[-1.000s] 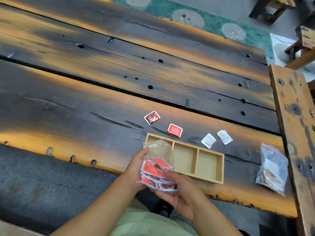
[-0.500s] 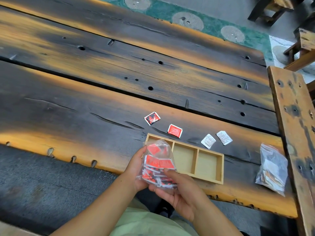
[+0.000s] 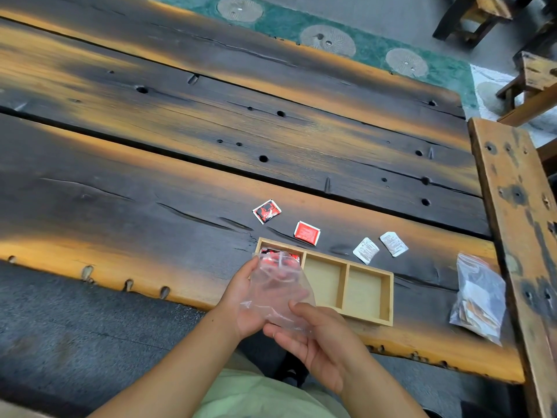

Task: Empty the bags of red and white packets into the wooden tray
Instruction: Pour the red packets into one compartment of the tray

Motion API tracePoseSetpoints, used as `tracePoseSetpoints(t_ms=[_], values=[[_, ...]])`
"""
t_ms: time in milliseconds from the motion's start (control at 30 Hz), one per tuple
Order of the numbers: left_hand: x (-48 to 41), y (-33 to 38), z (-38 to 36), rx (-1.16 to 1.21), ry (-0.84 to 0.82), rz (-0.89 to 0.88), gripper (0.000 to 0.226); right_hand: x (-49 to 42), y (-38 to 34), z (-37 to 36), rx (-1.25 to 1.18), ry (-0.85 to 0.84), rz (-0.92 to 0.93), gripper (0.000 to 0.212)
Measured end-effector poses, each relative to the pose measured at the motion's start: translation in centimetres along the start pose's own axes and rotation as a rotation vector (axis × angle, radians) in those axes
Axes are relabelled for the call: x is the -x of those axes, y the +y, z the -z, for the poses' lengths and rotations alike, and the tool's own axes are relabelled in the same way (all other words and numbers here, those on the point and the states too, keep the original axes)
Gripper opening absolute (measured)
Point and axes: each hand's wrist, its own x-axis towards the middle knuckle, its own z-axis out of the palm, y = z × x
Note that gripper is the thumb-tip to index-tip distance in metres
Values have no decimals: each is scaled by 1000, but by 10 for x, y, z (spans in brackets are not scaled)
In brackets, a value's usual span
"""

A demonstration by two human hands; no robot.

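A broad table point(image 3: 211, 140) of dark, charred planks with orange streaks and knot holes fills the view. At 3 o'clock a worn plank bench point(image 3: 512, 206) runs alongside it. At 1 o'clock a green rug point(image 3: 286, 24) with pale round motifs lies on grey floor point(image 3: 391, 13). Wooden stools point(image 3: 536, 70) stand at 2 o'clock.

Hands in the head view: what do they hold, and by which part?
The clear plastic bag: left hand on its left side, right hand at its bottom end.
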Motion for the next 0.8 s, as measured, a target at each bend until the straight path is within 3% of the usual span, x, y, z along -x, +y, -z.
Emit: tracePoseSetpoints(t_ms=[300,600,800], values=[[3,3,-6,-17,-18,14,68,8,-3,-1,-3,-13,19,23],[27,7,-16,-82,1,-13,54,32,-14,5,-76,-108,33,33],[24,16,-31,-157,-41,-1,64,27,-11,8,99,-42,113,13]])
